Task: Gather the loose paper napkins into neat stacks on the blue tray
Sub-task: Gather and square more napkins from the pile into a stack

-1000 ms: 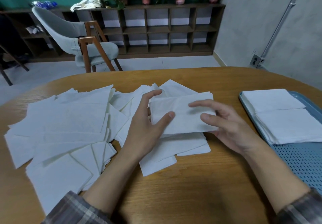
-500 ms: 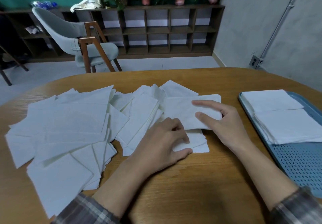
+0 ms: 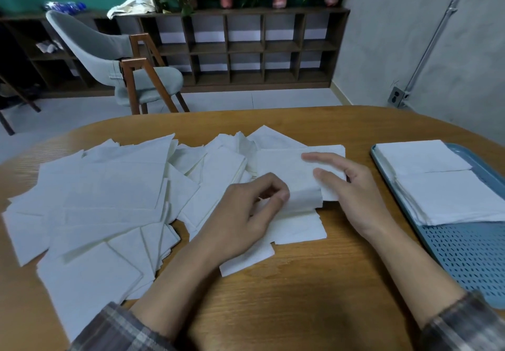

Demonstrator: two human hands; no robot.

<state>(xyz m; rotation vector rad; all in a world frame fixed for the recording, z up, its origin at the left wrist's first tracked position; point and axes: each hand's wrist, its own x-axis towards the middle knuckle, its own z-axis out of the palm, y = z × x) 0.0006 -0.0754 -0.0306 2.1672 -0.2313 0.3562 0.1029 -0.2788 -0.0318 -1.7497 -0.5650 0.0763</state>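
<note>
Newly lifted, one napkin [image 3: 302,203] — left hand [image 3: 246,214] pinches it, right hand [image 3: 352,195] flat — seemingly two stacks [image 3: 451,197].

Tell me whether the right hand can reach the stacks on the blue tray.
Probably yes: the right hand rests on a loose napkin beside the blue tray, with only bare table between it and the stacks.

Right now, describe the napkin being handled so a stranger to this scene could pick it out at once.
On the wooden table, left of the blue tray, lies a spread of loose napkins. At its right end, one napkin sits between the two hands: the left hand pinches its curled-up near edge, the right hand rests its fingers on it.
</note>
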